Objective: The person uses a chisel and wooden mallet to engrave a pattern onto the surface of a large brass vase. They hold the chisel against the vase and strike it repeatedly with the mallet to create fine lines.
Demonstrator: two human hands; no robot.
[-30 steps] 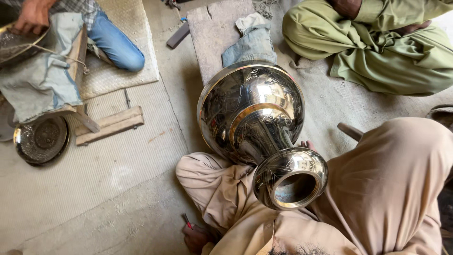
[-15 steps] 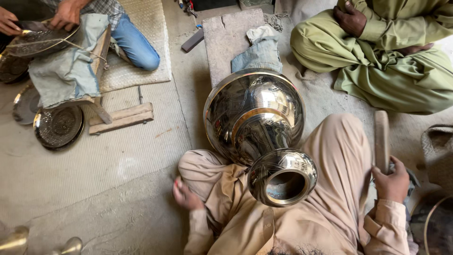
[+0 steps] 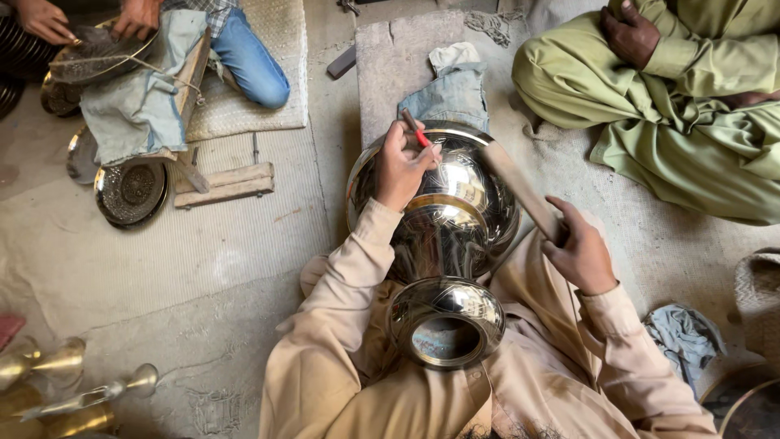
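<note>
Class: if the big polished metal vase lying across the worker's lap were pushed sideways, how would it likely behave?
The big polished round-bellied metal vase would probably roll, since it lies on its side. Its mirror-smooth surface looks slippery. It is open-mouthed, so likely hollow and light for its size.

I see a bare concrete floor [image 3: 146, 268], dusty and scuffed. On it, top middle, lies a grey slab [image 3: 390, 73] with a blue cloth [image 3: 451, 93] on its near end. A woven mat [image 3: 260, 73] lies left of the slab, and two wooden blocks [image 3: 223, 184] sit just below the mat. An engraved metal plate [image 3: 130, 193] lies left of the blocks. Brass goblets [image 3: 57, 390] lie at bottom left, and a grey rag [image 3: 682, 337] lies on the floor at the right
</note>
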